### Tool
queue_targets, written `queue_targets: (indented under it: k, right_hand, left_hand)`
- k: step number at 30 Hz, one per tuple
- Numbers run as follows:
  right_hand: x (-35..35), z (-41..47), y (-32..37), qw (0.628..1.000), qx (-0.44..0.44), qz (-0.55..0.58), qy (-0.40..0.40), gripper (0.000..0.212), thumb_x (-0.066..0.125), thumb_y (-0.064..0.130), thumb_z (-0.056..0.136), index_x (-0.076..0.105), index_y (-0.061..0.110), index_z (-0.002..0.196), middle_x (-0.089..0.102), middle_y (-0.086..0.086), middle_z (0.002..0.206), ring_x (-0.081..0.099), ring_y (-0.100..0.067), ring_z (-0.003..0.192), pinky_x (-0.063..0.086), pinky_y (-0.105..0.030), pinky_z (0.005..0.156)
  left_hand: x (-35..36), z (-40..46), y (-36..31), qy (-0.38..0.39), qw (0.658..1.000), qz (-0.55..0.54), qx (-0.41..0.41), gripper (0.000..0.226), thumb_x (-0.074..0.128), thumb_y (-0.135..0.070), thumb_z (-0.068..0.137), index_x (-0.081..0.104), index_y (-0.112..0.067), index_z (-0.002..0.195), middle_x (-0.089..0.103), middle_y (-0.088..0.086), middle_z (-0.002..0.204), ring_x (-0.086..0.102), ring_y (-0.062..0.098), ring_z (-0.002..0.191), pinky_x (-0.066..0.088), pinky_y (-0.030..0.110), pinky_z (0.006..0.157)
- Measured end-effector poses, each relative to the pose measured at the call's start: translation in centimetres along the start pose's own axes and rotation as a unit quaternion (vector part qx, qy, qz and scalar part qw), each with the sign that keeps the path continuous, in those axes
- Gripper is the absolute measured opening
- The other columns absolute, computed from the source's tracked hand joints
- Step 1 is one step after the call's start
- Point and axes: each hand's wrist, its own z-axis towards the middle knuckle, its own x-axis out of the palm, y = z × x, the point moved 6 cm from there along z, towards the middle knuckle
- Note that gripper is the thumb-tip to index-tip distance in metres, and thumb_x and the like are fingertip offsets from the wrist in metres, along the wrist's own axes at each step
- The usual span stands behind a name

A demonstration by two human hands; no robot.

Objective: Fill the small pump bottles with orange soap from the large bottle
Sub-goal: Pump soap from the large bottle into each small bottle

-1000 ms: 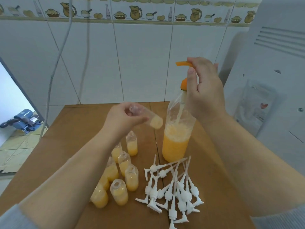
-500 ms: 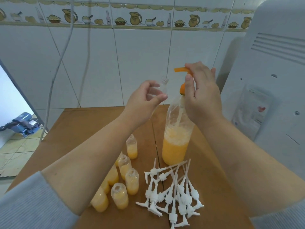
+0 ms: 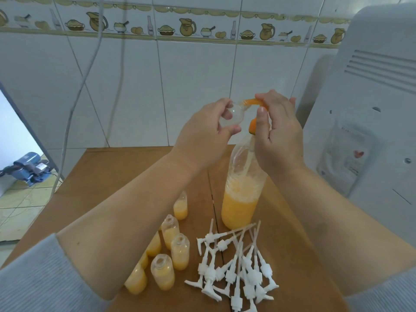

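A large clear bottle (image 3: 240, 199) half full of orange soap stands on the wooden table (image 3: 108, 176), topped by an orange pump head (image 3: 253, 102). My right hand (image 3: 278, 131) grips that pump head from above. My left hand (image 3: 207, 134) holds a small clear empty bottle (image 3: 231, 114) tilted, with its mouth at the tip of the orange spout. Several small bottles (image 3: 171, 255) with orange soap in them stand uncapped at the front left. A pile of white pump tops (image 3: 238, 264) lies in front of the large bottle.
A white appliance (image 3: 371, 120) stands close on the right. White tiled wall (image 3: 135, 86) rises behind the table, with thin cables (image 3: 76, 104) hanging at the left. A blue device (image 3: 29, 165) sits on the floor at far left.
My left hand has lifted the small empty bottle from beside the large bottle up to the orange spout. My right hand has stayed on the pump head.
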Motion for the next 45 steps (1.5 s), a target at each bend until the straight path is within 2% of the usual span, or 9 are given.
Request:
queue_targets:
  k: [3, 7, 12, 20, 24, 28, 33, 38, 45]
  right_hand:
    - [0.3, -0.9, -0.4, 1.0, 0.011, 0.014, -0.008, 0.037, 0.031, 0.021, 0.099, 0.058, 0.007, 0.122, 0.059, -0.008, 0.124, 0.044, -0.019, 0.129, 0.01, -0.033, 0.118]
    - [0.4, -0.8, -0.2, 1.0, 0.01, 0.012, 0.022, 0.041, 0.03, 0.025, 0.099, 0.057, 0.007, 0.123, 0.059, -0.007, 0.124, 0.043, -0.017, 0.128, 0.007, -0.028, 0.117]
    - [-0.7, 0.0, 0.2, 1.0, 0.006, 0.024, -0.004, 0.04, 0.03, 0.027, 0.099, 0.057, 0.008, 0.122, 0.058, -0.003, 0.122, 0.038, 0.004, 0.116, 0.017, -0.039, 0.117]
    - [0.6, -1.1, -0.4, 0.999, 0.02, 0.034, -0.011, 0.035, 0.034, 0.02, 0.098, 0.058, 0.006, 0.119, 0.061, -0.006, 0.117, 0.044, -0.007, 0.118, 0.01, -0.027, 0.117]
    - [0.0, -0.4, 0.6, 0.999, 0.003, 0.035, 0.014, 0.042, 0.03, 0.028, 0.099, 0.056, 0.006, 0.123, 0.06, -0.007, 0.119, 0.044, -0.009, 0.121, 0.016, -0.038, 0.118]
    - [-0.4, -0.3, 0.5, 0.998, 0.013, 0.056, -0.04, 0.036, 0.035, 0.021, 0.098, 0.058, 0.004, 0.119, 0.059, -0.007, 0.117, 0.041, -0.001, 0.114, 0.033, -0.054, 0.106]
    - [0.6, -1.3, 0.4, 0.998, 0.014, 0.051, -0.029, 0.033, 0.037, 0.015, 0.095, 0.059, 0.002, 0.116, 0.06, -0.008, 0.114, 0.044, -0.009, 0.114, 0.038, -0.057, 0.101]
    - [-0.2, -0.6, 0.9, 0.998, 0.017, 0.055, -0.01, 0.039, 0.036, 0.025, 0.096, 0.058, 0.005, 0.12, 0.058, -0.004, 0.119, 0.044, -0.012, 0.118, 0.035, -0.054, 0.104]
    - [0.4, -0.7, 0.7, 0.997, 0.017, 0.06, -0.046, 0.033, 0.04, 0.019, 0.094, 0.059, 0.003, 0.115, 0.06, -0.009, 0.113, 0.045, -0.009, 0.112, 0.038, -0.055, 0.101]
  left_hand:
    - [0.5, -0.4, 0.2, 0.022, 0.999, 0.029, 0.004, 0.043, 0.06, -0.028, 0.091, 0.047, -0.018, 0.131, 0.056, -0.006, 0.116, 0.054, 0.011, 0.09, 0.045, 0.028, 0.087]
    - [0.4, -0.4, 0.3, 0.029, 0.999, 0.039, -0.007, 0.039, 0.059, -0.03, 0.091, 0.049, -0.019, 0.127, 0.055, -0.009, 0.11, 0.053, 0.01, 0.084, 0.046, 0.03, 0.085]
    - [-0.3, 0.0, -0.8, 0.004, 0.999, 0.042, 0.01, 0.037, 0.06, -0.03, 0.09, 0.05, -0.02, 0.124, 0.056, -0.011, 0.108, 0.053, 0.01, 0.084, 0.043, 0.025, 0.08]
    - [0.6, -0.7, 0.1, 0.022, 0.998, 0.055, -0.004, 0.04, 0.06, -0.028, 0.09, 0.049, -0.018, 0.127, 0.056, -0.007, 0.112, 0.047, 0.008, 0.087, 0.041, 0.025, 0.085]
    - [-0.3, -0.2, -0.4, 0.015, 0.998, 0.058, -0.006, 0.038, 0.061, -0.031, 0.089, 0.051, -0.021, 0.124, 0.055, -0.01, 0.108, 0.049, 0.01, 0.087, 0.044, 0.029, 0.085]
    - [-0.3, -0.1, -1.1, 0.009, 0.998, 0.054, 0.009, 0.037, 0.062, -0.029, 0.088, 0.052, -0.021, 0.123, 0.056, -0.01, 0.109, 0.049, 0.01, 0.085, 0.044, 0.029, 0.084]
    - [0.1, -0.4, -0.5, 0.019, 0.996, 0.091, -0.004, 0.034, 0.062, -0.028, 0.088, 0.053, -0.021, 0.12, 0.058, -0.006, 0.114, 0.046, 0.012, 0.083, 0.044, 0.031, 0.082]
    - [-0.5, 0.0, -1.1, 0.012, 0.996, 0.089, 0.001, 0.028, 0.061, -0.031, 0.088, 0.054, -0.022, 0.114, 0.057, -0.008, 0.109, 0.045, 0.012, 0.08, 0.043, 0.029, 0.079]
    - [-0.3, -0.1, -1.3, 0.01, 0.995, 0.104, 0.007, 0.031, 0.061, -0.029, 0.089, 0.053, -0.02, 0.118, 0.059, -0.006, 0.111, 0.048, 0.013, 0.081, 0.044, 0.028, 0.078]
